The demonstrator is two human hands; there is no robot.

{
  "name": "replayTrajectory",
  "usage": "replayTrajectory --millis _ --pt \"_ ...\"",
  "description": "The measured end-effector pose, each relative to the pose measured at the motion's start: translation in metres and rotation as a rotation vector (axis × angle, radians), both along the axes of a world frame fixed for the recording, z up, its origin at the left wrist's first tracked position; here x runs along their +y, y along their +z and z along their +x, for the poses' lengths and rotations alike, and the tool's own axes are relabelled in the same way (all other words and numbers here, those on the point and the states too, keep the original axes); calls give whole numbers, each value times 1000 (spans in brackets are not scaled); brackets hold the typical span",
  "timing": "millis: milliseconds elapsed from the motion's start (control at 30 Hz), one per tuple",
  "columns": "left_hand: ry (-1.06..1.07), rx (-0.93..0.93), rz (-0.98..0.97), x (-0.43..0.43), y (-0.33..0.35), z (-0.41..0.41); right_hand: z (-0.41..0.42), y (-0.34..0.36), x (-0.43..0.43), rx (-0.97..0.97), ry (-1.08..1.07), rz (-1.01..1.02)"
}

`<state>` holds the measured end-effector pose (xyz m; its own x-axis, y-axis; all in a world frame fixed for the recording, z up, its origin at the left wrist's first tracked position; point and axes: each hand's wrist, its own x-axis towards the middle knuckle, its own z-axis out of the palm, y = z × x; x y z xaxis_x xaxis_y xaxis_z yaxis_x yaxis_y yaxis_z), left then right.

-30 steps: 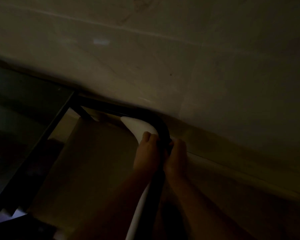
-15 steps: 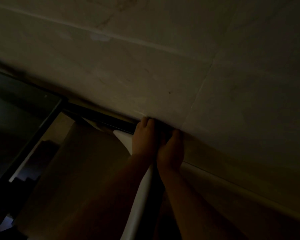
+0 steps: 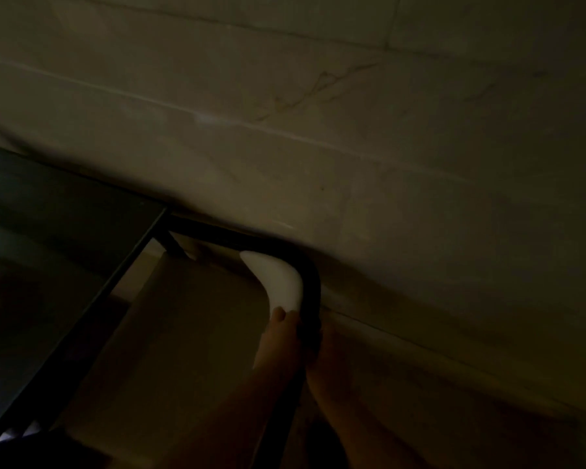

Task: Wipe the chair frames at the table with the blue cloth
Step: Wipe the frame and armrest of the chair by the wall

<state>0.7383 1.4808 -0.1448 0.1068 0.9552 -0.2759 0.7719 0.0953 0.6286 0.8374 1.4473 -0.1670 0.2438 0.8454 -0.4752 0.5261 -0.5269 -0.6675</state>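
The scene is very dark. A chair frame (image 3: 313, 282), a black tube bent round a corner, runs along the white seat shell (image 3: 281, 282). Just below the bend, my left hand (image 3: 278, 336) closes on the shell's edge and the tube from the left. My right hand (image 3: 329, 363) wraps the tube from the right, barely visible. Between the two hands a dark wad that looks like the cloth (image 3: 310, 336) thickens the tube; its blue colour cannot be made out.
A dark glass tabletop (image 3: 65, 231) with a black frame fills the left side, one leg (image 3: 175, 245) standing near the chair. Pale marbled floor tiles (image 3: 386, 147) with light grout lines spread across the top and right.
Both hands have slid from the top of the bend down the tube toward me, uncovering the curved corner and the white shell. The view has tilted a little.
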Motion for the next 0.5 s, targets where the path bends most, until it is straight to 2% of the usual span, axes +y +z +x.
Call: replayTrajectory --millis 67,133,167,333,500 --pt "-81 95 -94 -41 8 -23 -3 11 -46 110 81 -19" --pt "-169 194 -159 -85 27 -43 -3 27 -92 107 174 -43" --pt "-175 180 -177 -107 36 -51 -4 35 -115 95 189 -31" --pt "-117 -74 21 -189 85 -68 -8 81 -199 52 104 189" --pt "-123 -232 171 -252 141 -77 2 140 -257 66 105 349"
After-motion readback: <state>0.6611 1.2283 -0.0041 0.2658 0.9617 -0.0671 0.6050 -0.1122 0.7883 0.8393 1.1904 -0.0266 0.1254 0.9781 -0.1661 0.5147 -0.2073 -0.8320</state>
